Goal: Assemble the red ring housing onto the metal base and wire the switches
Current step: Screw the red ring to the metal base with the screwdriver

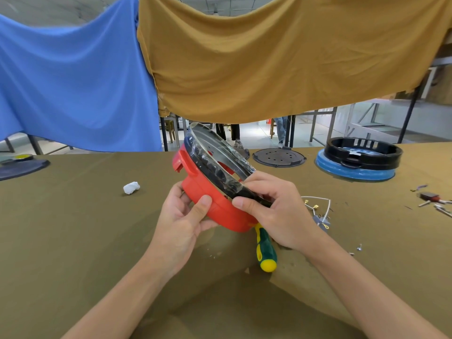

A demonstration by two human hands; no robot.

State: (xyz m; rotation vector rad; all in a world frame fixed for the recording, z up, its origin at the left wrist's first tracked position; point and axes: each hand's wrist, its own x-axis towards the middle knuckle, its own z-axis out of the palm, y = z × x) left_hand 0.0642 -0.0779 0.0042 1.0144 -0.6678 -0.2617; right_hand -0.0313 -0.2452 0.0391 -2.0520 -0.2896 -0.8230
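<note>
Head view shows both forearms coming up from the near edge of the table [73, 241], which is covered with an olive-brown cloth. Between the hands, held above the middle of the table, is the red ring housing [215, 206]. It is tilted — its open face points up and to the right, away from the person, and its long line runs from upper left to lower right. A black ring [208, 162] with a crinkled clear film sits on its upper side, and a shiny metal rim [220, 140] shows at the top.

The left hand [183, 223] grips the housing from the lower left, thumb curled over the red wall, fingers behind it. The right hand [276, 211] holds the lower right part, its thumb pressed on the black ring and the fingers curled round the edge.

Just below the housing a screwdriver [265, 250] with green and yellow handle lies on the cloth, partly hidden under the right hand. Right of that hand lie white wires [318, 206] with small terminals, and near the right edge a few more small parts [433, 201].

Left of the hands lies a white crumpled lump [131, 187]. Toward the far edge there is a dark round plate [278, 157] and — further right — a black ring housing [364, 152] on a blue disc [354, 171]. Blue and mustard cloths hang behind.
</note>
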